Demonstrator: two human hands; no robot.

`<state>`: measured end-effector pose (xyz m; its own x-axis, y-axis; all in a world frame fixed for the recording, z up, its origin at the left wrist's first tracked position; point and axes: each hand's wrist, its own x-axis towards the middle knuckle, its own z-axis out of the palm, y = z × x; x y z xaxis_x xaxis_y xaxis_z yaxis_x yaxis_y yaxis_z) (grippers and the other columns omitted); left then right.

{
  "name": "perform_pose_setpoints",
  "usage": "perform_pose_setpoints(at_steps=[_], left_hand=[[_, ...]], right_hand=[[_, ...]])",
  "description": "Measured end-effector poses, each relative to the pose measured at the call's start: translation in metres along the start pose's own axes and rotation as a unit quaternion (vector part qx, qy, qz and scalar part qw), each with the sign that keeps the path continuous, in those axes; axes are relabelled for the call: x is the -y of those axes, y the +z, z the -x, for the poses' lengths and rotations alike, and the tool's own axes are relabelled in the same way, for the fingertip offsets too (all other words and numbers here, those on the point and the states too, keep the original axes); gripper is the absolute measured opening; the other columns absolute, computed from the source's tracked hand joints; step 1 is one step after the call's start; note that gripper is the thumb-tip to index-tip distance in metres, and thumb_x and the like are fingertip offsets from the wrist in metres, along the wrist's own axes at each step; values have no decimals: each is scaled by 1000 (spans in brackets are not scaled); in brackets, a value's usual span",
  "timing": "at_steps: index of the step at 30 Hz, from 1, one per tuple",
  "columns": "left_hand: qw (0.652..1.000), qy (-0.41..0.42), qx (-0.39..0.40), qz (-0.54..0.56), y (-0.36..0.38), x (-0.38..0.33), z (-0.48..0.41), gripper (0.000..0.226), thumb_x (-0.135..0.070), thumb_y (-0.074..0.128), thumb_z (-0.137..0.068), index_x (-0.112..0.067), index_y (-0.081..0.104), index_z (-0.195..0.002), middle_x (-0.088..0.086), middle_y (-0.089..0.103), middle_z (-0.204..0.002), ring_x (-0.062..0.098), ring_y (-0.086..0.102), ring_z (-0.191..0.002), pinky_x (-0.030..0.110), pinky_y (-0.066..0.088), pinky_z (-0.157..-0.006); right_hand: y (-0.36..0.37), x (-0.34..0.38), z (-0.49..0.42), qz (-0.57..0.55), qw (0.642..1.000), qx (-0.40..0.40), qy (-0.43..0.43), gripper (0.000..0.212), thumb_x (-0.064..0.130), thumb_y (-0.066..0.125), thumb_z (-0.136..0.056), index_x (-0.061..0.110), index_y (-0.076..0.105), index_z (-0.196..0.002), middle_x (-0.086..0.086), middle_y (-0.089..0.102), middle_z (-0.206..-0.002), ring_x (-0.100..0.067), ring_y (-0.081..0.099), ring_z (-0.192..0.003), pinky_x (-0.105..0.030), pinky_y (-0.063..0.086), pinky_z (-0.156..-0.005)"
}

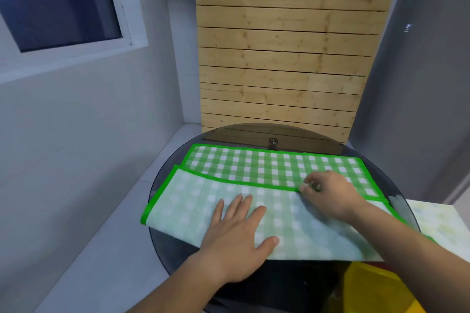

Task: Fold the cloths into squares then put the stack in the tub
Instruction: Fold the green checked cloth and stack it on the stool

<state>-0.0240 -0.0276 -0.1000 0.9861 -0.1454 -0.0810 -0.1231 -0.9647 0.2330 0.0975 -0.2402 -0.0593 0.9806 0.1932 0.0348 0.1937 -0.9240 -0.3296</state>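
The green checked cloth (254,168) lies across the round dark bench (162,246), its near half turned over onto itself so the paler underside faces up. The left grip (236,234) is released, palm and straight fingers pressed flat on that turned-over half, most likely to pin the layers so they do not slide on the smooth top. The right grip (328,190) pinches the green hem (241,182) of the folded edge between thumb and fingertips, seemingly to line it up with the layer beneath before the crease is set. The fold looks like a first one, with more needed to reach a square. A yellow tub (368,284) waits low at the right, below the bench edge, within easy reach for the finished stack.
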Motion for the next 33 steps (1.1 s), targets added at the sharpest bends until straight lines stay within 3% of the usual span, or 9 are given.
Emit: perform_pose_setpoints(at_steps=[3, 6, 9, 13, 17, 21, 25, 29, 33], left_hand=[[1000, 0, -1, -14, 2, 0, -1, 73, -72, 19, -96, -37, 6, -160, -6, -11, -169, 10, -22, -152, 48, -13, -123], [1000, 1, 2, -23, 2, 0, 0, 74, -72, 17, -97, -35, 5, -160, -5, -11, -170, 11, -21, -153, 49, -12, -123], [1000, 1, -2, -14, 3, 0, 1, 73, -71, 19, -97, -36, 6, -160, -6, -10, -170, 11, -20, -153, 48, -12, -124], [1000, 5, -8, 9, 1, 2, 1, 72, -69, 24, -98, -35, 11, -160, -7, -6, -170, 9, -18, -153, 46, -11, -124], [1000, 9, -11, -9, -4, 6, 3, 73, -68, 26, -98, -32, 14, -161, -3, 0, -170, 12, -12, -155, 47, -11, -124], [999, -21, 0, -44, -6, 11, 8, 77, -75, 20, -95, -36, 8, -161, -2, -5, -170, 18, -17, -155, 55, -18, -120], [999, -25, 18, -24, -3, 16, 11, 80, -79, 20, -92, -41, -1, -160, -7, -17, -168, 14, -26, -152, 53, -19, -120], [1000, -6, 21, -13, -9, 34, 16, 88, -84, 27, -88, -41, 1, -160, -11, -17, -167, 7, -26, -150, 46, -15, -123], [999, -46, 22, 9, -17, 63, 24, 94, -85, 34, -84, -41, 1, -160, -12, -15, -168, 7, -22, -152, 44, -16, -123]], right_hand=[[-2, 21, 40, 64, 995, -6, -74, 52, 54, 49, -93, 29, 48, -138, 1, 43, -144, -22, 34, -135, -36, 27, -112], [13, 40, 89, 73, 988, 47, -124, 60, 60, 36, -95, 28, 38, -145, -1, 31, -154, -21, 22, -144, -31, 16, -117], [36, 39, 113, 88, 987, 90, -95, 83, 69, 4, -81, 32, 18, -154, -2, 8, -164, -22, 2, -151, -37, 4, -122], [43, 38, 115, 76, 990, 100, -58, 67, 66, 12, -95, 38, 1, -156, 6, -14, -164, -18, -20, -149, -46, -11, -121], [42, 42, 118, 77, 990, 108, -38, 93, 79, -11, -69, 44, 0, -154, 10, -14, -163, -19, -22, -148, -56, -14, -117], [40, 43, 117, 81, 990, 114, -22, 69, 72, 16, -92, 45, 1, -154, 11, -15, -163, -19, -23, -148, -61, -15, -114], [41, 45, 115, 89, 988, 123, -14, 71, 74, 18, -91, 46, -2, -153, 10, -18, -162, -20, -23, -148, -62, -14, -114], [38, 45, 115, 95, 987, 129, -15, 71, 74, 18, -91, 47, -3, -153, 11, -19, -162, -19, -22, -148, -62, -13, -115], [38, 45, 115, 97, 987, 130, -16, 71, 74, 18, -91, 47, -3, -153, 12, -18, -162, -19, -21, -149, -62, -11, -115]])
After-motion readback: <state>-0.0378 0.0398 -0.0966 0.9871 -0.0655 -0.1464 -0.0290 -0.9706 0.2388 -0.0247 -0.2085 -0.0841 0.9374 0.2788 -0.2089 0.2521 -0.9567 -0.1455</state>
